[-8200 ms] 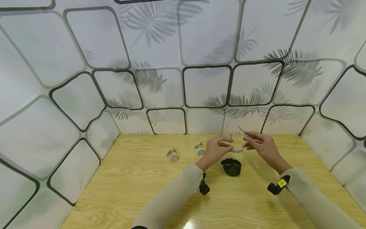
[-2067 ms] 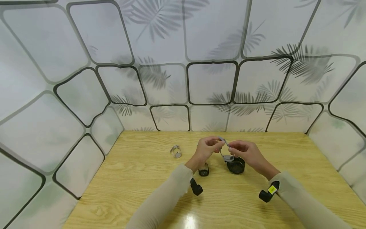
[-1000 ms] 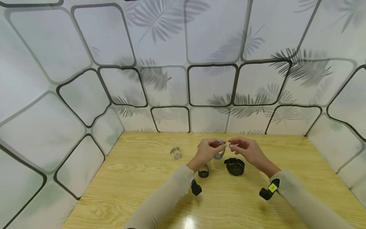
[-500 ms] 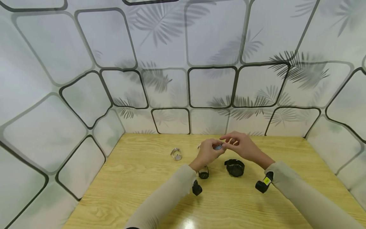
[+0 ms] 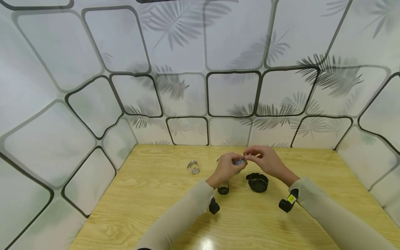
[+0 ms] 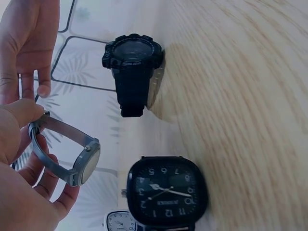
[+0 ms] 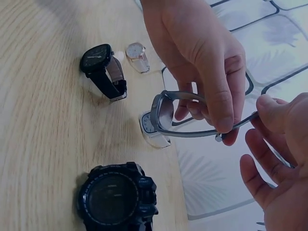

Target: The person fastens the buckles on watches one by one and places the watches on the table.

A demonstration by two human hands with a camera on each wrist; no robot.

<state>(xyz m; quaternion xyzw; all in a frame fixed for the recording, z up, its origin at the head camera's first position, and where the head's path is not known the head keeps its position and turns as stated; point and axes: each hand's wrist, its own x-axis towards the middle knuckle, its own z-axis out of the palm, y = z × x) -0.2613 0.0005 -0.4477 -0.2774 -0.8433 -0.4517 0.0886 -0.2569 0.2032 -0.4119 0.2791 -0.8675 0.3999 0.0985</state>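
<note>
My left hand [image 5: 226,166] holds a wristwatch with a grey strap above the table, its strap bent into a loop. In the left wrist view the watch [image 6: 89,161] hangs from my thumb and fingers at the strap's closing end. The buckle [image 7: 219,137] shows beside my left thumb in the right wrist view. My right hand [image 5: 265,159] pinches the tip of the strap [image 7: 243,121] that runs past the buckle. The dial faces away from the head camera and is hidden there by my left fingers.
On the wooden table [image 5: 150,208] stand a bulky black digital watch [image 5: 257,183], a black square watch [image 5: 223,189] and a pale round watch [image 5: 194,168]. A white watch [image 7: 147,121] sits mostly behind my left hand. Patterned cloth walls [image 5: 231,93] rise behind and beside.
The grey strap was spread apart at first and is now looped. A second ago my right fingers were off the strap; they have moved left and now pinch its tip.
</note>
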